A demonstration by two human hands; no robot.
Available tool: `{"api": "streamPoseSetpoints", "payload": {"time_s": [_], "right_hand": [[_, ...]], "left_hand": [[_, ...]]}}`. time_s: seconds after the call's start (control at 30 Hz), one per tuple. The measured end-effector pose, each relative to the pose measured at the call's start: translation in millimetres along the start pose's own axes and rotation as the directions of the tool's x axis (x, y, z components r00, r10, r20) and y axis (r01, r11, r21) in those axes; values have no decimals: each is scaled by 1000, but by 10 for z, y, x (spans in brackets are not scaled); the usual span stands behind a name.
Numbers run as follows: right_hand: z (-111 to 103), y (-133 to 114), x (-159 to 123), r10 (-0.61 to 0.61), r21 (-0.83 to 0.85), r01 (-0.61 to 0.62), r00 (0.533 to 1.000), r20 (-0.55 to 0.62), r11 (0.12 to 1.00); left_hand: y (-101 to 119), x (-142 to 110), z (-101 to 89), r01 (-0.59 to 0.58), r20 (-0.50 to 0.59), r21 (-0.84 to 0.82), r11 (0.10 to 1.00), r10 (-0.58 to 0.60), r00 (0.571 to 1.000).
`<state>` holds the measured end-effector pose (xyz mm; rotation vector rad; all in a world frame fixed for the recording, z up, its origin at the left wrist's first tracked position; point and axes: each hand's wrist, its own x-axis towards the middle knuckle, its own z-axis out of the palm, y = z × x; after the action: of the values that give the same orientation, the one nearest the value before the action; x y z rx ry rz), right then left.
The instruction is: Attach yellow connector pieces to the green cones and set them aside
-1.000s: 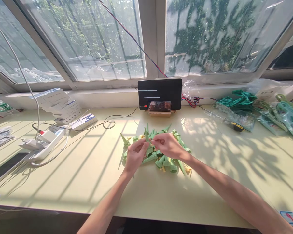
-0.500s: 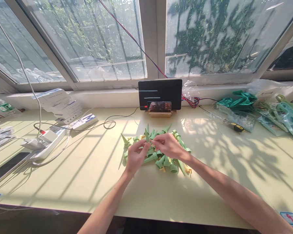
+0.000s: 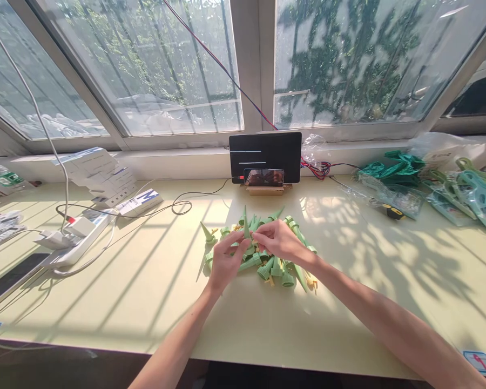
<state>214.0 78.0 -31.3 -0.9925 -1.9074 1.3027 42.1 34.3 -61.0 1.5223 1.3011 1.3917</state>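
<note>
A heap of green cone-shaped plastic spikes (image 3: 273, 267), with a few yellow pieces among them, lies in the middle of the pale yellow table (image 3: 146, 292). Both hands work above the heap. My left hand (image 3: 223, 260) pinches one green spike (image 3: 245, 226), which points upward. My right hand (image 3: 278, 241) has its fingertips pinched at the base of that same spike; whether it holds a separate small piece I cannot make out.
A dark tablet (image 3: 265, 156) and a phone (image 3: 263, 177) stand against the window sill behind the heap. A power strip (image 3: 71, 244) with cables and white boxes (image 3: 101, 173) lie at left. Bags of teal plastic parts (image 3: 437, 186) fill the right side.
The green spike in my left hand has tipped up a little more upright and risen slightly. Both hands have stayed over the heap.
</note>
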Motion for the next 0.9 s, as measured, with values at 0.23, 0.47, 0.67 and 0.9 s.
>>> {"api": "streamPoseSetpoints", "payload": {"time_s": [0.23,0.47,0.67,0.9], "right_hand": [[50,-13,-24,-235,-197,217,969,-72,956],[65,-43,-39,-267,-257,241,961,-70,936],[56,-48,-37,-224,-208,206,972,-66,956],[54,-31,-32,-222,-201,205,973,-68,958]], "left_hand": [[-25,19,-15,30,-14,-43,999,-30,999],[5,29,-24,82,-13,-78,994,-83,996],[52,14,-5,77,-49,-57,995,-79,996],[51,9,1,63,-25,-78,995,-66,998]]}}
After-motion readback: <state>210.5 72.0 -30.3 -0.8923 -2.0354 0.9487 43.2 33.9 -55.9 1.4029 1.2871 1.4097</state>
